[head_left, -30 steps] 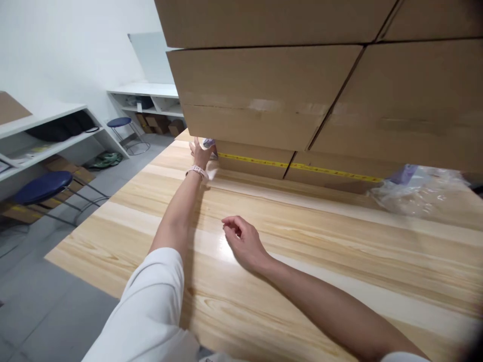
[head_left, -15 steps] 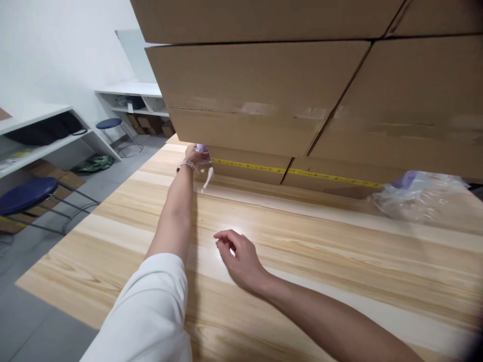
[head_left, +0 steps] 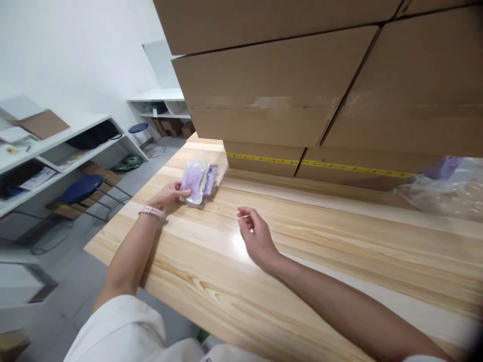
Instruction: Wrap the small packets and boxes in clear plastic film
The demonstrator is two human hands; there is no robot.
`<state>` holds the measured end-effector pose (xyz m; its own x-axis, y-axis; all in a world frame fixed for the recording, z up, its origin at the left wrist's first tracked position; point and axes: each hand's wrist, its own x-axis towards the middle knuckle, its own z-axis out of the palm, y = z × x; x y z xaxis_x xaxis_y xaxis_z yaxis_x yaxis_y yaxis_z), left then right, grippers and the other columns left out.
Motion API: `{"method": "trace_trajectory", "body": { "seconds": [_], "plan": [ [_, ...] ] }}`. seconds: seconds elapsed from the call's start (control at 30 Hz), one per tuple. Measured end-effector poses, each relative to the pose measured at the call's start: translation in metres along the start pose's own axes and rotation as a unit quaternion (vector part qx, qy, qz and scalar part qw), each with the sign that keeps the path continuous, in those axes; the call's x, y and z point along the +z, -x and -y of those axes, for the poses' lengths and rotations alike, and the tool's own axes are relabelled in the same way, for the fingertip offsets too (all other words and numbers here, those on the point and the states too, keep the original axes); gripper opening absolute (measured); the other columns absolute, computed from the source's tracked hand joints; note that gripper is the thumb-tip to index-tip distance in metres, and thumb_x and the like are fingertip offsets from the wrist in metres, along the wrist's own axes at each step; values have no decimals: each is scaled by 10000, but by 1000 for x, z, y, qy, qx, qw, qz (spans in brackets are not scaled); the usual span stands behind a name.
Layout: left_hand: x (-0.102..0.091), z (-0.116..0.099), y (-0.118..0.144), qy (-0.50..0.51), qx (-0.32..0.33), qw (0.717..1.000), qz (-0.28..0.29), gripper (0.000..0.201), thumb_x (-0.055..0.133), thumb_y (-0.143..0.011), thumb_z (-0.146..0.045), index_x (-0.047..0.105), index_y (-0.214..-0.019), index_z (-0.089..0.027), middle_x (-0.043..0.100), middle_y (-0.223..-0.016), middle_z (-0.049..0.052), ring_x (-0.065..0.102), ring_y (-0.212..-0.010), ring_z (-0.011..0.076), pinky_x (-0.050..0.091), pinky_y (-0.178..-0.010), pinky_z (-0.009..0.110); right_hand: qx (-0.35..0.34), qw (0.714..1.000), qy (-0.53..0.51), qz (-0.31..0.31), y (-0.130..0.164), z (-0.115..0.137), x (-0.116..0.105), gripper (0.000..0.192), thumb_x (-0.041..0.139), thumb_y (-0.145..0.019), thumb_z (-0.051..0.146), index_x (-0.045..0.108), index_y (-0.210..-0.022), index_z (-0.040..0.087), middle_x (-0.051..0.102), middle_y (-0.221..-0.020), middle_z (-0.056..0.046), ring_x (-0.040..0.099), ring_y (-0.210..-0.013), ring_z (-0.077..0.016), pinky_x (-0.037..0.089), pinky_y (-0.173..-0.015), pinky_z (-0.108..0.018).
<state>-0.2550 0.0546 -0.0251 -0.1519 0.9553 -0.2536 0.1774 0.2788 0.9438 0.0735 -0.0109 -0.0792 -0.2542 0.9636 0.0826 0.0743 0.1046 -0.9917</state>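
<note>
My left hand (head_left: 171, 196), with a pale band on the wrist, grips clear plastic packets with purple contents (head_left: 194, 182) by their near left edge. Two packets seem to overlap; how many there are I cannot tell. They are just above or on the wooden table (head_left: 241, 296), near the left end of the stacked boxes. Over the middle of the table is my right hand (head_left: 258, 236), its fingers loosely curled and a gap between thumb and fingertips. It appears to hold nothing.
Large cardboard boxes (head_left: 271, 85) are stacked along the table's far side. A crumpled clear plastic bag (head_left: 445, 191) with something purple lies at the right. To the left are white shelves (head_left: 94, 128), blue stools (head_left: 82, 188) and the table's left edge.
My left hand has come back from the far boxes toward me with the purple packets, which now show clearly. My right hand keeps its curled pose. The view has turned left.
</note>
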Motion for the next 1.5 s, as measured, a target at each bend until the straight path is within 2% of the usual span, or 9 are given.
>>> {"method": "trace_trajectory", "body": {
  "seconds": [0.2, 0.4, 0.53, 0.63, 0.77, 0.93, 1.07, 1.33, 1.5],
  "plan": [
    [57, 10, 64, 3, -9, 992, 125, 481, 989, -469, -273, 765, -874, -141, 773, -831, 87, 715, -728, 241, 585, -672, 335, 5, 991, -85, -106, -14, -6, -1, 498, 510, -983, 545, 532, -1370, 232, 595, -1422, -97, 603, -1146, -189, 487, -988, -333],
    [147, -8, 62, -40, 86, 953, 287, 529, 953, -587, -377, 735, -994, -120, 757, -944, 107, 694, -813, 248, 542, -767, 362, 12, 980, -85, -177, -18, -20, -40, 453, 460, -961, 497, 538, -1339, 261, 676, -1261, -51, 646, -1108, -197, 529, -919, -321],
    [198, -31, 52, -129, 204, 944, 224, 571, 931, -595, -322, 725, -1103, -161, 735, -1136, 129, 663, -1035, 326, 516, -936, 459, 9, 973, -49, -224, 8, -29, -99, 443, 540, -902, 523, 608, -1219, 221, 690, -1142, -67, 643, -1023, -224, 538, -882, -354],
    [231, -39, 56, -216, 346, 899, 161, 717, 864, -656, -238, 645, -1338, -203, 646, -1383, 165, 557, -1291, 392, 393, -1133, 554, -43, 959, 24, -279, 32, -34, -133, 415, 599, -855, 457, 652, -1185, 211, 618, -1309, -119, 587, -1188, -262, 492, -1023, -432],
    [261, -27, 75, -254, 400, 858, 199, 944, 806, -764, -361, 377, -1591, -211, 374, -1647, 215, 330, -1520, 439, 219, -1248, 594, -75, 948, 96, -294, 46, -38, -149, 432, 568, -847, 349, 666, -1248, 220, 537, -1425, -143, 498, -1344, -276, 439, -1121, -474],
    [279, -9, 95, -288, 384, 862, 164, 1383, 941, -569, -571, 157, -1659, -238, 105, -1735, 239, 50, -1592, 500, 46, -1249, 678, -91, 951, 126, -266, 43, -34, -145, 466, 557, -847, 295, 641, -1300, 225, 605, -1346, -120, 517, -1294, -276, 394, -1151, -493],
    [279, -13, 95, -226, 389, 880, 152, 1081, 839, -750, -500, 272, -1619, -198, 325, -1661, 239, 285, -1541, 431, 199, -1252, 599, -90, 954, 139, -251, 44, -30, -142, 471, 593, -871, 408, 624, -1294, 205, 623, -1306, -140, 545, -1221, -301, 426, -1097, -506],
    [259, -23, 78, 52, 244, 954, 164, 818, 805, -769, -370, 470, -1499, -216, 564, -1525, 121, 524, -1406, 324, 420, -1171, 459, -171, 912, 297, -228, 57, -17, -131, 787, 677, -879, 545, 406, -1559, 257, 349, -1638, -160, 330, -1502, -343, 321, -1195, -561],
    [244, -23, 71, 216, 105, 958, 159, 507, 748, -759, -391, 672, -1193, -139, 761, -1184, 131, 691, -1175, 338, 557, -1016, 467, -208, 865, 441, -121, 66, -12, -126, 533, 719, -888, 480, 637, -1389, 320, 358, -1670, -82, 210, -1571, -365, 179, -1239, -591]
  ]
}}
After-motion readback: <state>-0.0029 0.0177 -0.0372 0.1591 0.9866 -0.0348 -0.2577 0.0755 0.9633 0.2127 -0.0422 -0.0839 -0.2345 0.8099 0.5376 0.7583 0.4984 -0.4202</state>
